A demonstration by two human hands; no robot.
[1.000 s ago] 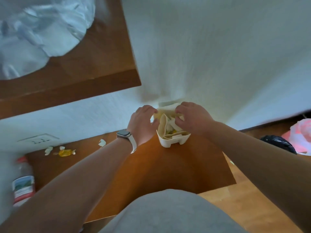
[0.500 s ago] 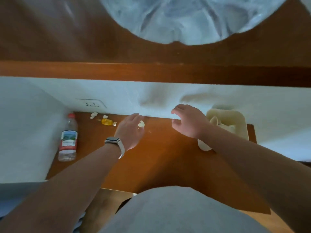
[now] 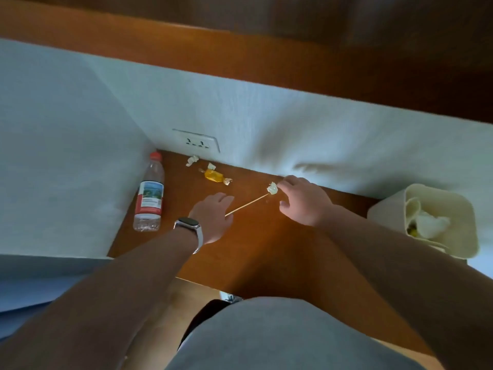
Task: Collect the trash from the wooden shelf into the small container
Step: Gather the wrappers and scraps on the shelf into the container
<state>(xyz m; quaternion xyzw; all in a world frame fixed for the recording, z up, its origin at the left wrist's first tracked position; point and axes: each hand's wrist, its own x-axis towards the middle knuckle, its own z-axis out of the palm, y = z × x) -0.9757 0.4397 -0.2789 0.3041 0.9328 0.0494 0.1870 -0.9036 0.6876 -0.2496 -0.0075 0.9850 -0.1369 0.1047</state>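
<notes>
A thin wooden stick [image 3: 246, 205] lies across the wooden shelf [image 3: 256, 252] between my hands. My left hand [image 3: 212, 217], with a watch on its wrist, has its fingers curled down over the stick's near end. My right hand [image 3: 304, 202] pinches a white crumpled scrap [image 3: 272, 188] at the stick's far end. Further left lie a yellow candy wrapper [image 3: 214, 176] and two small white scraps [image 3: 192, 160] by the wall. The small cream container [image 3: 386, 212] stands at the shelf's right end, with tissue and other trash inside it.
A plastic water bottle [image 3: 149, 196] with a red cap lies in the left corner against the side wall. A wall socket [image 3: 197, 141] sits above the scraps. An upper wooden shelf [image 3: 266, 62] overhangs. The shelf's front edge is near my lap.
The view has swung left from the container. My right hand left the container and now pinches the white scrap. My left hand has drawn back onto the stick's end.
</notes>
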